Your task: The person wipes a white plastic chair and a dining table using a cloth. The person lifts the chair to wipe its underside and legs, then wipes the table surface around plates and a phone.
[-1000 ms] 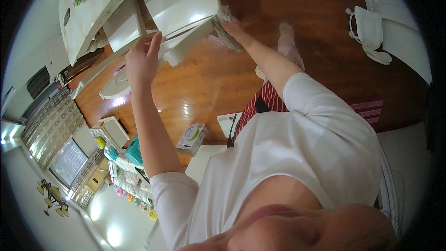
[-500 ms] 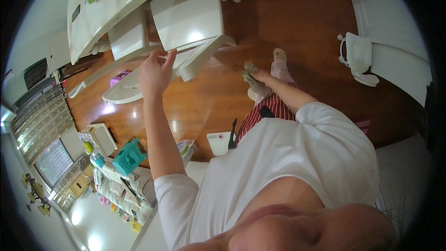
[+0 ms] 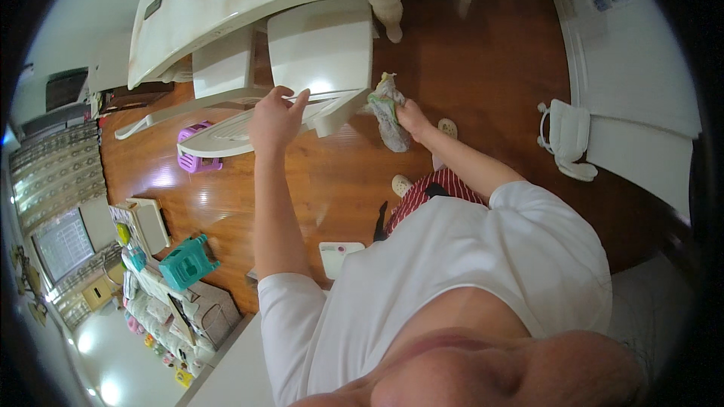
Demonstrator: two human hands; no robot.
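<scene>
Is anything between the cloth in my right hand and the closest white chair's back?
Nothing visible: your right hand holds the cloth close beside the near end of the chair back. I can't tell whether they touch.

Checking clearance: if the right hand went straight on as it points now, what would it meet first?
The right hand, holding a cloth, would likely meet the nearer white chair; depth is unclear, it could pass above.
</scene>
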